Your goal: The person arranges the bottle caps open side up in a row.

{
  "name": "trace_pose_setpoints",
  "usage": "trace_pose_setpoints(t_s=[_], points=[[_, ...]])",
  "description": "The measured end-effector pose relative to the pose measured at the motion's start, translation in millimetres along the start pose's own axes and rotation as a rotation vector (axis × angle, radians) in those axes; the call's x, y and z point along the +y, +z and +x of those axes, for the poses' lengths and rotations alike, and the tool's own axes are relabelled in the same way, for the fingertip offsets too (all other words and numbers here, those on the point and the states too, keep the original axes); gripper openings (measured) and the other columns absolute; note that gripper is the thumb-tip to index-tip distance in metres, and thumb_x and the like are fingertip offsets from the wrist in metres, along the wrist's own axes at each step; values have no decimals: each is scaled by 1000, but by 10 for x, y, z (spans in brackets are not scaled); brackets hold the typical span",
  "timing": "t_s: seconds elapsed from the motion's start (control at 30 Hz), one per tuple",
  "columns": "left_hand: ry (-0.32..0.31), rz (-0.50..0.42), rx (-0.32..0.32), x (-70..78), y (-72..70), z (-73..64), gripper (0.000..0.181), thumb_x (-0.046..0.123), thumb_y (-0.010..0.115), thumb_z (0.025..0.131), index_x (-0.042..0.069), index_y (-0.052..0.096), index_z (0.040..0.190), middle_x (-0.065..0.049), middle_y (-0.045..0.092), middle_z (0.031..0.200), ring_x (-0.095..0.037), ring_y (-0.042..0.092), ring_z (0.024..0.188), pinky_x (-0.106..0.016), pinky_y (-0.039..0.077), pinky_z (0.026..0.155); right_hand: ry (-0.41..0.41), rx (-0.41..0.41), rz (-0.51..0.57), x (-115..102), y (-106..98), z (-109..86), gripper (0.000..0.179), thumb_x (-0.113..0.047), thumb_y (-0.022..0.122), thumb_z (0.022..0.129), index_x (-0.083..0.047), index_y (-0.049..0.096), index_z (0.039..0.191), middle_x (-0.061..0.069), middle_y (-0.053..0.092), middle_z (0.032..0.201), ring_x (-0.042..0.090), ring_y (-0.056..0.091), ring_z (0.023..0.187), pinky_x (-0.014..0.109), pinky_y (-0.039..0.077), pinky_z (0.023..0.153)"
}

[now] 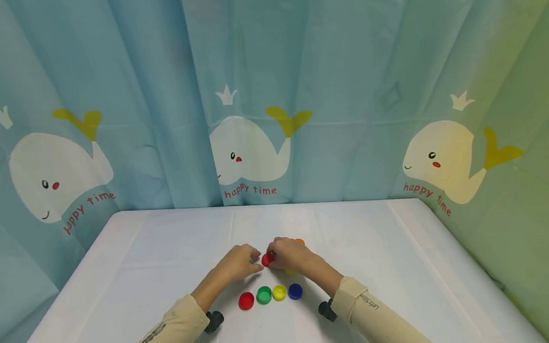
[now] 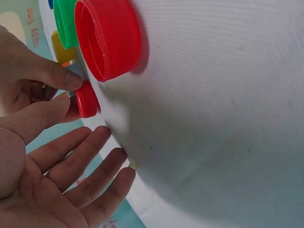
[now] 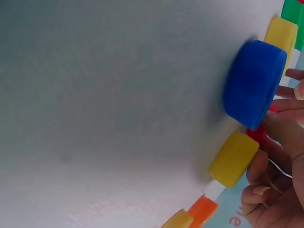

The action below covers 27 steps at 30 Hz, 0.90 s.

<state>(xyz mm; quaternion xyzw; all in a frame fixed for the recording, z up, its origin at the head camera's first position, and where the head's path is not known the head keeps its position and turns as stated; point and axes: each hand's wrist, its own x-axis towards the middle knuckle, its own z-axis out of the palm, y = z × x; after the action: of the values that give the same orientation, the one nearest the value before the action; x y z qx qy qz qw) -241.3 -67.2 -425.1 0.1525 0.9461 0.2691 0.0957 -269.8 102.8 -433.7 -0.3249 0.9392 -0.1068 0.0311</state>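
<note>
My right hand pinches a small red bottle cap between thumb and fingers, at or just above the white table. Just left of it, my left hand faces the cap with its fingers spread and holds nothing. In the left wrist view the pinched red cap stands on edge, near the left thumb; whether that thumb touches it I cannot tell. Closer to me lies a row of caps: red, green, yellow and blue.
Beneath the right hand, a yellow cap is partly hidden. An orange cap shows behind that hand. In the right wrist view another yellowish cap lies beside the orange one. A whale-print curtain hangs behind the white table.
</note>
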Motion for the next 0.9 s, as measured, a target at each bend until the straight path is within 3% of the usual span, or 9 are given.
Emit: trace_pose_setpoints(t_s=[0.4, 0.9], points=[[4, -8, 1, 21, 1, -26, 37, 17, 74, 81, -1, 65, 113, -13, 66, 107, -26, 60, 99, -41, 48, 87, 12, -15, -29, -33, -7, -8, 32, -19, 77, 79, -8, 69, 109, -1, 59, 86, 9, 56, 75, 18, 47, 70], [-11, -1, -7, 16, 13, -28, 38, 17, 74, 81, 0, 65, 113, -12, 66, 107, -26, 60, 99, -40, 49, 86, 23, 7, -39, -25, 44, -2, 29, -20, 76, 80, -9, 70, 106, -1, 58, 86, 9, 55, 72, 17, 47, 68]])
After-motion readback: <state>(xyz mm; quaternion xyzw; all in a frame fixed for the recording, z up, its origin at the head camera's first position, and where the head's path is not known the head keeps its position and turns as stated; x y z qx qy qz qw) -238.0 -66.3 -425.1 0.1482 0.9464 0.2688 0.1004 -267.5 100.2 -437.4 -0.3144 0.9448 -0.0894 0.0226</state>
